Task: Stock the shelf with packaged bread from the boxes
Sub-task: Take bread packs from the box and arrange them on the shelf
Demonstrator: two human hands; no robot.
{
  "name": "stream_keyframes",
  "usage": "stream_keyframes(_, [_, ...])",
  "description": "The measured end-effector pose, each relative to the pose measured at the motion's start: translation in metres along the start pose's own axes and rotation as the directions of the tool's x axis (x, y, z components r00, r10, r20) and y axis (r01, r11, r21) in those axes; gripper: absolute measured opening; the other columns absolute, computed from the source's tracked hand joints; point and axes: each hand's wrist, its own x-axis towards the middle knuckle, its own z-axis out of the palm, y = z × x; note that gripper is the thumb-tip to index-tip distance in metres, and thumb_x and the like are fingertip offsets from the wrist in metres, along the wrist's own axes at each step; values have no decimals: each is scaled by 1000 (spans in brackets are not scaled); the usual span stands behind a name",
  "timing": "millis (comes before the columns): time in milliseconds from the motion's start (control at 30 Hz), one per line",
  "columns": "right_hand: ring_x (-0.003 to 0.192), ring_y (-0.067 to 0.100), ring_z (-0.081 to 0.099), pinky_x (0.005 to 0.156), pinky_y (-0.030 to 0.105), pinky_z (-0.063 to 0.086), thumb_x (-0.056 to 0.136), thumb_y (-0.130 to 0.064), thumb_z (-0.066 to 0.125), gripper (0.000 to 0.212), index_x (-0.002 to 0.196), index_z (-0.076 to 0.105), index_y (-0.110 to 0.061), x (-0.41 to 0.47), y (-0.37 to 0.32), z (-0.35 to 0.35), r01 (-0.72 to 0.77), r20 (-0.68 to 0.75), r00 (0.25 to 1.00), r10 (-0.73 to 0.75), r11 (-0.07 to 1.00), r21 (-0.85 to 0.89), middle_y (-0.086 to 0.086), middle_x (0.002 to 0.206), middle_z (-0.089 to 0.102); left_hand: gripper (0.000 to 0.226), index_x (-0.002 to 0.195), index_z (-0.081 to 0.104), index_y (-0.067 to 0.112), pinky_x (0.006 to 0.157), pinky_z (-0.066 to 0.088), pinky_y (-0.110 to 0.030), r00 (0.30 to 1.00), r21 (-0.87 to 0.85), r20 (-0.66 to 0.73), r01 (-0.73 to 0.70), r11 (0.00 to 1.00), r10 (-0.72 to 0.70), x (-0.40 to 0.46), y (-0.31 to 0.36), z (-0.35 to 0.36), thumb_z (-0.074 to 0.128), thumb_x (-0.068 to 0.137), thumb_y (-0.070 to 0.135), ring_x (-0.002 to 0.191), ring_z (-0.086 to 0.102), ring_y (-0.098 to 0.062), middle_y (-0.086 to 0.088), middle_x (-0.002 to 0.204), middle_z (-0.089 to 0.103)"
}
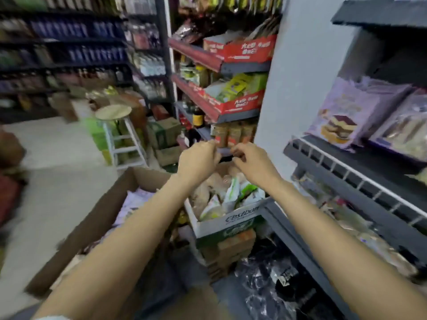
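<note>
A person's two bare arms reach forward over an open white and green box (227, 221) packed with bread packets (231, 196). The left hand (198, 159) and the right hand (250, 161) hang close together just above the far end of the box, fingers curled inward. The picture is blurred, so I cannot tell whether either grip holds anything or is closed on nothing.

The bread sits directly beneath both grips, standing on edge in white and green wrappers. To the right of the right grip is the dark shelf (346, 181) with a white wire front rail, where purple cake packets (346, 112) already lie.

The step in hand looks like picking the next packets out of the box. To do it well, each grip should probably take a packet by its sealed top edge or flat sides and lift it straight up, without squeezing the soft loaf, then carry it over the wire rail and set it down face outward.

Counts: two hands. Two boxes near them, the white and green one below the grips and a larger brown cardboard box (97, 218) left of the left grip. About five or six bread packets show in the white box; blur prevents an exact count. At least two purple packets are on the shelf. One white stool (120, 135) stands beyond the left grip.
</note>
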Motion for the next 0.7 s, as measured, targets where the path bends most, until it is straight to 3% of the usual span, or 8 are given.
stream_keyframes(233, [103, 30, 59, 85, 37, 48, 91, -10, 54, 23, 110, 64, -5, 37, -116, 224, -40, 395, 919, 0, 995, 95, 17, 111, 65, 27, 99, 58, 5, 72, 43, -36, 904, -6, 159, 404, 915, -398, -75, -243, 16, 42, 94, 26, 99, 60, -37, -20, 104, 65])
stream_keyframes(300, [90, 22, 56, 73, 31, 42, 91, -13, 54, 13, 88, 64, -6, 42, -136, 281, -109, 489, 871, 47, 989, 99, 13, 97, 65, 29, 104, 58, 2, 78, 46, -40, 858, 21, 253, 456, 890, -446, -93, -295, 28, 42, 94, 24, 103, 59, -39, -23, 110, 63])
stream_keyframes(367, [84, 19, 50, 64, 26, 36, 91, -12, 54, 28, 63, 52, -18, 48, -144, 337, -217, 550, 825, 132, 972, 91, 8, 79, 58, 30, 107, 58, 1, 85, 47, -42, 818, 37, 354, 473, 881, -454, -105, -337, 43, 44, 94, 24, 106, 58, -38, -24, 113, 62])
stream_keyframes(433, [92, 27, 59, 66, 23, 38, 89, -11, 55, 32, 61, 47, -24, 53, -141, 384, -315, 601, 768, 222, 947, 53, 15, 88, 65, 28, 109, 57, 1, 88, 47, -41, 776, 68, 435, 477, 876, -456, -115, -371, 62, 45, 94, 22, 110, 57, -37, -23, 116, 61])
stream_keyframes(500, [107, 33, 60, 82, 31, 47, 89, -11, 54, 12, 91, 65, -10, 55, -129, 426, -428, 654, 689, 313, 904, 17, 21, 113, 64, 28, 115, 54, 2, 91, 45, -41, 738, 110, 512, 451, 886, -440, -122, -398, 82, 45, 94, 19, 115, 53, -37, -21, 120, 56])
stream_keyframes(567, [115, 34, 56, 93, 34, 45, 92, -16, 51, 32, 118, 59, 0, 58, -113, 459, -511, 652, 636, 412, 859, -45, 21, 122, 60, 36, 128, 48, 6, 99, 42, -41, 704, 122, 596, 397, 910, -387, -125, -416, 102, 47, 94, 18, 123, 46, -36, -18, 131, 47])
stream_keyframes(633, [112, 35, 56, 93, 36, 44, 94, -20, 48, 33, 117, 57, 2, 62, -101, 484, -546, 628, 623, 466, 834, -78, 20, 119, 59, 46, 138, 41, 13, 103, 37, -41, 688, 149, 658, 281, 948, -307, -123, -427, 121, 48, 93, 20, 128, 41, -33, -12, 141, 40])
stream_keyframes(700, [94, 31, 59, 84, 39, 49, 91, -21, 53, 21, 101, 56, -3, 65, -94, 504, -657, 673, 522, 524, 750, -73, 15, 108, 58, 48, 138, 41, 20, 104, 32, -41, 661, 247, 702, 126, 961, -267, -118, -435, 137, 48, 92, 27, 128, 41, -29, -9, 140, 41])
